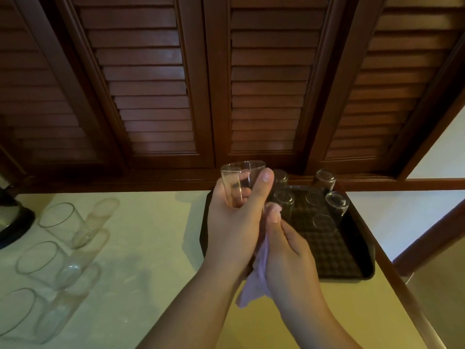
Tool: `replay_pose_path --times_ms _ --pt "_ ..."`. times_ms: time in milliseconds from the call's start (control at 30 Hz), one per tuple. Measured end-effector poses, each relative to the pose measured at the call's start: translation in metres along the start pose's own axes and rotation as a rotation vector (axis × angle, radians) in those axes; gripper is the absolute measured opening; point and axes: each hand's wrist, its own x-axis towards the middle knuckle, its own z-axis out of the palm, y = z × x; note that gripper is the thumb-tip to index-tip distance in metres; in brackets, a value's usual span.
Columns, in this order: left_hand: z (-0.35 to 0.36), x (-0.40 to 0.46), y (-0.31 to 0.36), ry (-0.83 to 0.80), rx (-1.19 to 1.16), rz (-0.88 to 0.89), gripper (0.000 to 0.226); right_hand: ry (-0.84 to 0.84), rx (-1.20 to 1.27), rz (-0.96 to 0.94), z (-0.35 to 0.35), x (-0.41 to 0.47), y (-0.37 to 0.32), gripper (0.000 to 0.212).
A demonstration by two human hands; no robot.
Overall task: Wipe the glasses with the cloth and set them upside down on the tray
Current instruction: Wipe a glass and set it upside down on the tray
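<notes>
My left hand [232, 222] grips a clear glass [239, 177] held upright above the counter, thumb on its near side. My right hand [289, 250] holds a pale lilac cloth [256, 280] bunched against the base of the glass, with a loose end hanging below my wrists. Behind my hands lies a dark textured tray [352, 260]. Several glasses [337, 201] stand upside down on its far part. Three more glasses [60, 220] stand on the counter at the left.
A pale counter [151, 248] runs under everything, its wooden edge at the right. Dark louvred wooden doors [264, 96] rise behind it. A dark rounded appliance base [12, 217] sits at the far left.
</notes>
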Motion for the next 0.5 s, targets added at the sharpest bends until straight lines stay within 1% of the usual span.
replay_pose_path --times_ms 100,133,200,233,267,333,400,433,467,500 --pt "-0.002 0.008 0.002 0.058 0.049 -0.011 0.063 -0.058 0.04 0.151 0.007 0.0 0.009 0.049" --pt "-0.002 0.01 0.003 0.071 0.059 -0.021 0.062 -0.087 0.066 0.172 0.01 -0.002 0.01 0.048" --pt "-0.004 0.015 0.002 0.107 0.078 -0.052 0.062 -0.127 0.122 0.167 0.013 -0.003 0.016 0.043" --pt "-0.006 0.019 0.0 0.122 0.093 -0.08 0.065 -0.128 0.119 0.153 0.01 -0.002 0.021 0.04" --pt "-0.009 0.024 -0.003 0.126 0.104 -0.13 0.067 -0.098 0.062 0.113 0.005 0.0 0.024 0.036" --pt "-0.02 0.034 -0.012 0.098 0.123 -0.263 0.071 -0.003 -0.202 -0.079 -0.011 0.011 0.039 0.029" --pt "-0.031 0.043 -0.022 0.034 0.179 -0.371 0.081 0.091 -0.507 -0.361 -0.03 0.026 0.059 0.024" --pt "-0.037 0.046 -0.026 0.008 0.215 -0.395 0.086 0.132 -0.671 -0.483 -0.04 0.034 0.07 0.017" --pt "-0.041 0.048 -0.03 -0.012 0.252 -0.402 0.089 0.155 -0.837 -0.557 -0.049 0.042 0.083 0.01" --pt "-0.045 0.049 -0.033 -0.038 0.288 -0.403 0.087 0.167 -0.99 -0.59 -0.057 0.05 0.096 0.015"
